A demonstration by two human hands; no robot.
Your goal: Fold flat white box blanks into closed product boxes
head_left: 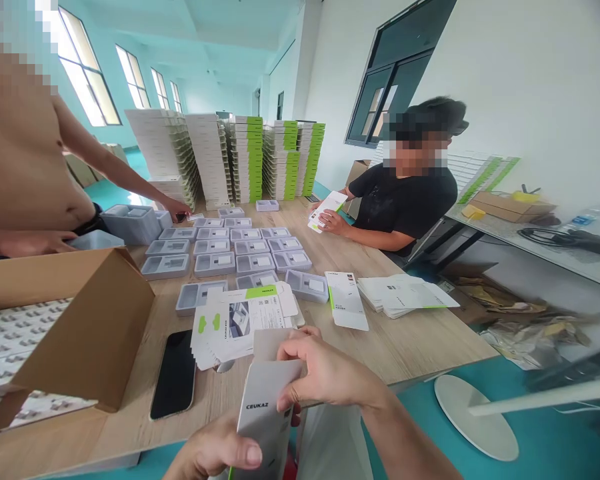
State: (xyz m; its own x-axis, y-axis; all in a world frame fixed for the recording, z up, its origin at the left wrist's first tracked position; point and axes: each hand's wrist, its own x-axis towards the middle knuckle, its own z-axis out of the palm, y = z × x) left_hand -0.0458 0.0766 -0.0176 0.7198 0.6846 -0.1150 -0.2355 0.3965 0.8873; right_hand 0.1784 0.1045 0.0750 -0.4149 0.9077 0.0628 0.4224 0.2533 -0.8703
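Observation:
A white cardboard box (pixel 267 400) printed CEUKAZ stands upright in front of me, its upper flap raised. My left hand (pixel 223 447) is closed around the lower part, thumb flat on the front panel. At the top, my right hand (pixel 320 370) pinches the box edge near the flap, fingers bent over it. Just beyond lies a pile of flattened printed boxes (pixel 247 320) with green patches. Grey plastic trays (pixel 253 245) holding small white pieces are spread in rows behind that pile.
A black phone (pixel 174 375) and an open brown carton (pixel 95 333) of small white parts lie left. Flat white boxes (pixel 405 293) rest right. Tall box stacks (pixel 247 160) stand at the back. One co-worker reaches over the trays; another holds a flat box (pixel 327 212).

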